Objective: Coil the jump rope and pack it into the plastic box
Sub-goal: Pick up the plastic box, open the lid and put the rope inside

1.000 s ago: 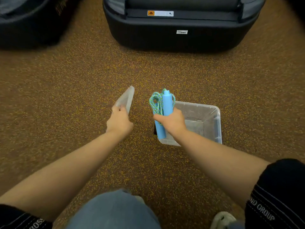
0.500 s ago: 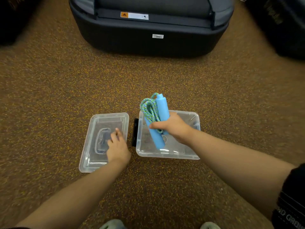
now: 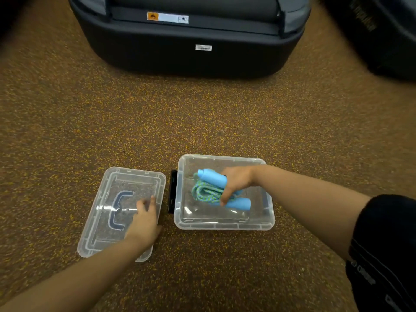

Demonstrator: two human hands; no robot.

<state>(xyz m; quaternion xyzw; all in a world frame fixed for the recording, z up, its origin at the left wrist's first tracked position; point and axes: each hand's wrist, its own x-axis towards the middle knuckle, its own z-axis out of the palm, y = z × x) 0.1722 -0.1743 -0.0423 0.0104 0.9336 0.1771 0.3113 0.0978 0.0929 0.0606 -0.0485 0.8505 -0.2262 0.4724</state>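
Two hands: left hand (image 3: 144, 221) flat on lid (image 3: 108, 221); right hand (image 3: 236, 181) grips jump rope (image 3: 209, 190) inside plastic box (image 3: 225, 225).

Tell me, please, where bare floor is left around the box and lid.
Widest: the carpet between the dark padded unit and the box and lid. Also left of the lid. Crowded: the lid-box gap with a black clip, and the box, filled by jump rope and right hand.

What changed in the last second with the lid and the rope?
The left hand brought the lid down flat onto the floor beside the box and now rests on it. The right hand lowered the rope into the box, tipping it sideways. It still grips the rope; the rope stays coiled.
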